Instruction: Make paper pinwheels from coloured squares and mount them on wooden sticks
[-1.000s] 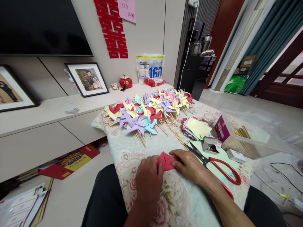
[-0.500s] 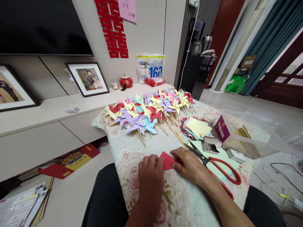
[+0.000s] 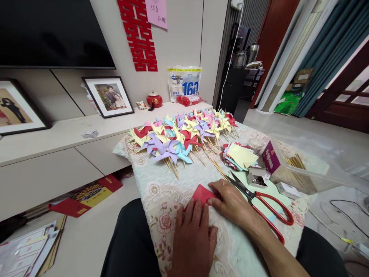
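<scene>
A small folded piece of red paper lies on the flowered tablecloth in front of me. My left hand rests palm down, its stretched fingers on the paper's near edge. At the paper's right side, my right hand has thumb and bent index finger gripping the corner. Scissors with red handles lie half-open just right of that hand, on a pale green sheet. Beyond my hands, many finished paper pinwheels on sticks are heaped together.
Right of the pinwheels sits a stack of coloured paper squares. Beside it are a small open box of metal fasteners, another small white box and a clear plastic bin with wooden sticks. A low cabinet runs along the wall.
My left hand has shifted from the paper's left side to its near edge, and its fingers have straightened out flat. My right hand stays almost in place.
</scene>
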A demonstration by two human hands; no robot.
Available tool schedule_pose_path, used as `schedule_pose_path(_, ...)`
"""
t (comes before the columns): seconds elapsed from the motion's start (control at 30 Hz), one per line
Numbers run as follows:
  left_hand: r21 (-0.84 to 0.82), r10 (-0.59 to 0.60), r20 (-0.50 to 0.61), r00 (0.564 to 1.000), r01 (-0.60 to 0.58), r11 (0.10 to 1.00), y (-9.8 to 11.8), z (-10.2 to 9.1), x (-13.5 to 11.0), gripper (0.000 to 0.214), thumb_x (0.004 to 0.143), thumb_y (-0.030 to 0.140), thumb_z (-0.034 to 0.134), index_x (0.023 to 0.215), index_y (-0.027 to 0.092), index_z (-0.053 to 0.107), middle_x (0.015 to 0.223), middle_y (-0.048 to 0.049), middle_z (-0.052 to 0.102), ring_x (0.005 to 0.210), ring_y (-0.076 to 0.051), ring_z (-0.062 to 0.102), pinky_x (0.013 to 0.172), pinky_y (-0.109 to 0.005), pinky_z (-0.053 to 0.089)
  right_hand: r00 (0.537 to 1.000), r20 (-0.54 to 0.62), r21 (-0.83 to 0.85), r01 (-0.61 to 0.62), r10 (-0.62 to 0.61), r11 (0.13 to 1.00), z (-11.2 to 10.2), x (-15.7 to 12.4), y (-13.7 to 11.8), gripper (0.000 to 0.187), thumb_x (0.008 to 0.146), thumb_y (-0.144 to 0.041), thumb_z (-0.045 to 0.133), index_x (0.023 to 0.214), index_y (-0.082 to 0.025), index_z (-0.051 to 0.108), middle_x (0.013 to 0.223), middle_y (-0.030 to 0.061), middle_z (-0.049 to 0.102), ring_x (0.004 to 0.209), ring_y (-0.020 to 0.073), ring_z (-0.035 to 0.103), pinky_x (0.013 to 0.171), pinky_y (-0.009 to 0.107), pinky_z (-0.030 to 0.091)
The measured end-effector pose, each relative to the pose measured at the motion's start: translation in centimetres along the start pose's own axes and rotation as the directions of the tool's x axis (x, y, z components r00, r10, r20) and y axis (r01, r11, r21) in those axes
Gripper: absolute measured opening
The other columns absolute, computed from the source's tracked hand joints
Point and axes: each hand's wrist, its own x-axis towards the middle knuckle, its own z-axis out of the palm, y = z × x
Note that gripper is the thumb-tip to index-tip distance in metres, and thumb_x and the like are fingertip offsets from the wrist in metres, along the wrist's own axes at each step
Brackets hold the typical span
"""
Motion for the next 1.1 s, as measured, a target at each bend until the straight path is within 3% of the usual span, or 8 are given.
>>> schedule_pose_path(0.3, 0.032, -0.016, -0.022, 1.000, 0.017, 0.999, 0.2, -0.4, -0.3, 0.036, 0.089, 0.019, 0.053, 0.122, 0.016, 0.068, 0.127, -0.0102, 0.072, 0.118, -0.033, 0.062, 0.105, -0.059, 0.034, 0.998, 0.057, 0.020, 0.008, -0.009, 1.000, -0.1, 0.2, 1.0, 0.056, 0.083, -0.027, 0.068, 0.137, -0.015, 0.057, 0.109, 0.0127, 0.065, 0.102, 0.0271, 0.059, 0.089, 0.035, 0.045)
schedule_pose_path(0.47, 0.062, 0.038, -0.067, 0.997, -0.033, 0.998, -0.7, -0.9, -1.1, 0.036, 0.093, 0.022, 0.048, 0.120, 0.009, 0.068, 0.125, -0.0117, 0.073, 0.115, -0.033, 0.064, 0.104, -0.055, 0.032, 0.998, 0.055, 0.069, 0.001, -0.004, 0.998, -0.6, 0.0, 1.4, 0.056, 0.082, -0.022, 0.064, 0.137, -0.015, 0.058, 0.106, 0.0104, 0.065, 0.097, 0.0256, 0.060, 0.086, 0.035, 0.045)
schedule_pose_path(0.67, 0.141, 0.092, -0.038, 0.995, -0.086, 0.986, -2.0, -1.5, -2.2, 0.038, 0.093, 0.031, 0.053, 0.123, 0.013, 0.067, 0.127, -0.0099, 0.072, 0.116, -0.034, 0.064, 0.104, -0.054, 0.031, 0.999, 0.047, 0.061, 0.012, -0.015, 0.998, -0.8, 0.0, 1.5, 0.051, 0.080, -0.018, 0.063, 0.130, -0.017, 0.063, 0.108, 0.0101, 0.069, 0.098, 0.0250, 0.061, 0.085, 0.034, 0.045)
schedule_pose_path(0.8, 0.141, 0.060, -0.059, 0.996, -0.051, 0.989, -2.0, -1.7, -2.4, 0.038, 0.094, 0.034, 0.051, 0.121, 0.012, 0.068, 0.126, -0.0102, 0.072, 0.117, -0.036, 0.063, 0.103, -0.053, 0.035, 0.999, 0.050, 0.036, -0.009, 0.007, 0.999, -0.9, -0.2, 0.9, 0.046, 0.083, -0.024, 0.062, 0.129, -0.018, 0.065, 0.106, 0.0103, 0.071, 0.096, 0.0262, 0.063, 0.084, 0.035, 0.046)
schedule_pose_path(1.0, 0.110, 0.056, -0.114, 0.992, -0.043, 0.993, -1.6, -1.5, -2.2, 0.035, 0.093, 0.027, 0.051, 0.117, 0.009, 0.068, 0.122, -0.0158, 0.073, 0.114, -0.038, 0.065, 0.094, -0.055, 0.048, 0.998, 0.064, 0.055, -0.010, 0.006, 0.998, -0.6, -0.3, 0.6, 0.062, 0.079, -0.025, 0.067, 0.139, -0.013, 0.058, 0.120, 0.0142, 0.071, 0.102, 0.0289, 0.064, 0.088, 0.036, 0.045)
schedule_pose_path(1.1, -0.016, 0.039, -0.183, 0.982, -0.043, 0.999, -1.6, -1.7, -2.4, 0.032, 0.090, 0.019, 0.052, 0.118, 0.010, 0.066, 0.117, -0.0168, 0.074, 0.110, -0.034, 0.068, 0.089, -0.049, 0.056, 0.997, 0.077, 0.126, -0.024, 0.014, 0.992, -0.7, -0.3, 0.8, 0.062, 0.079, -0.024, 0.066, 0.139, -0.015, 0.057, 0.106, 0.0101, 0.073, 0.088, 0.0254, 0.065, 0.079, 0.034, 0.046)
